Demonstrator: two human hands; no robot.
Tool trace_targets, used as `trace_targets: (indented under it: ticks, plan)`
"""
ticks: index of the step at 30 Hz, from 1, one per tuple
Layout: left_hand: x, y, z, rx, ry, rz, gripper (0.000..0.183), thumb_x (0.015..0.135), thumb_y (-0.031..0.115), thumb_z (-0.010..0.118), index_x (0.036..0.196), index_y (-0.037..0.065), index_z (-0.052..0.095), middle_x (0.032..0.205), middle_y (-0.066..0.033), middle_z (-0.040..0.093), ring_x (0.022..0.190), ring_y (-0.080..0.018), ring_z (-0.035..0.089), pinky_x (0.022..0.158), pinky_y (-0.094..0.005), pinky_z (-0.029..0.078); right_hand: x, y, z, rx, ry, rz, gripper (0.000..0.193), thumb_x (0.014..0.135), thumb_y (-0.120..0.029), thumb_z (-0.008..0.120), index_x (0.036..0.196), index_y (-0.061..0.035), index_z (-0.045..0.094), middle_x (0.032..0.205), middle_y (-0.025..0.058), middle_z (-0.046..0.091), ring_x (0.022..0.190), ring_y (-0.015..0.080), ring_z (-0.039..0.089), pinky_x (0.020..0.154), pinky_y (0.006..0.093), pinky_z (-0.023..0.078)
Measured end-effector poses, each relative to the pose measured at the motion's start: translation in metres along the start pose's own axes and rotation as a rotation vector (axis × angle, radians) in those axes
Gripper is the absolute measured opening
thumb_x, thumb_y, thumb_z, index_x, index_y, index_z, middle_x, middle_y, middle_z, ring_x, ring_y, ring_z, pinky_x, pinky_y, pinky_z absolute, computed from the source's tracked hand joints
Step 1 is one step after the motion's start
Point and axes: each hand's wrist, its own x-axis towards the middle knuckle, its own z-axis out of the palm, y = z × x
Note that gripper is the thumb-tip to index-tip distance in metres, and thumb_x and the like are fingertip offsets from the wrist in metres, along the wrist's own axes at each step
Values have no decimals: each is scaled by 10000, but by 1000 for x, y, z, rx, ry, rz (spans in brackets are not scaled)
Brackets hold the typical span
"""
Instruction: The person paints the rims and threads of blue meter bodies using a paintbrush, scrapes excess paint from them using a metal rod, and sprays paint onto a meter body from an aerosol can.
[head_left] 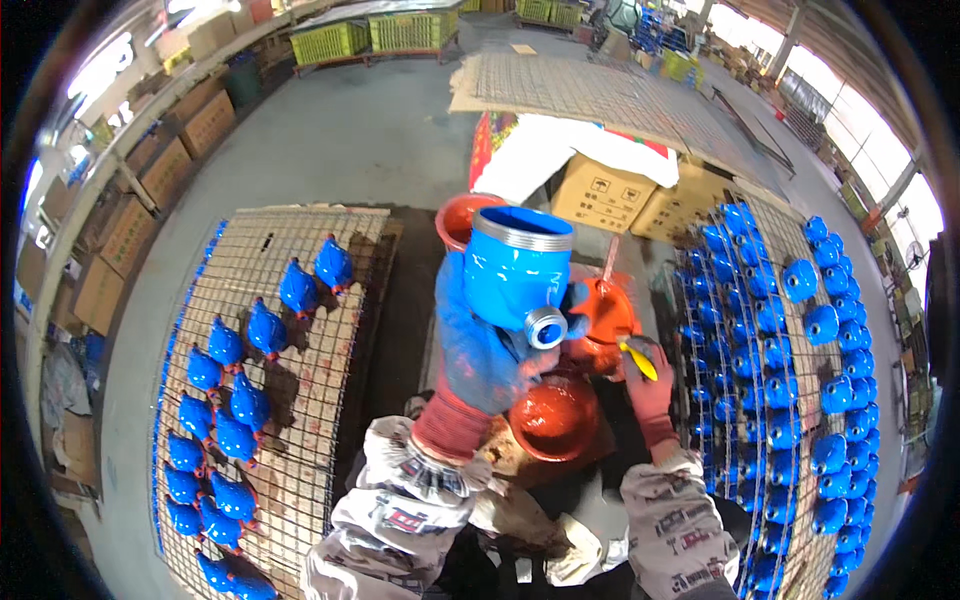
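My left hand [478, 345], in a paint-smeared blue glove, grips a blue valve body [517, 270] and holds it raised at the centre, its threaded opening facing up. My right hand [648, 385] is closed around a yellow-handled brush [637, 358] just right of it. A bowl of red paint [553, 415] sits near, below both. Painted blue castings [235, 400] dry on the wire rack [330, 330] to the left; more hang on the right rack [800, 330].
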Motion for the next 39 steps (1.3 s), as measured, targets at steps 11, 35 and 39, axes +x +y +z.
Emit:
trace_targets:
  ticks: [11,35,39]
  plan:
    - [2,-24,-7,-33,-148,-104,971,863,683,566,1446,-46,300,1134,-261,598,676,-251,653,392,-229,449,27,-4,-67,714,131,461,189,911,-45,627,1093,5,645,960,67,669,854,127,635,750,247,523]
    - [-33,-128,-3,1222,43,-152,906,730,158,847,1458,40,320,1342,-176,521,1186,-290,584,951,-418,520,9,-82,-182,620,264,455,312,993,-221,547,1092,50,663,892,113,693,796,155,649,732,281,498]
    - [-34,-150,-8,1428,-142,10,1059,594,242,926,1439,69,310,1333,-145,514,1225,-282,543,1048,-468,449,11,-86,-191,382,64,595,304,997,-216,571,1091,47,693,865,46,698,741,102,616,689,249,487]
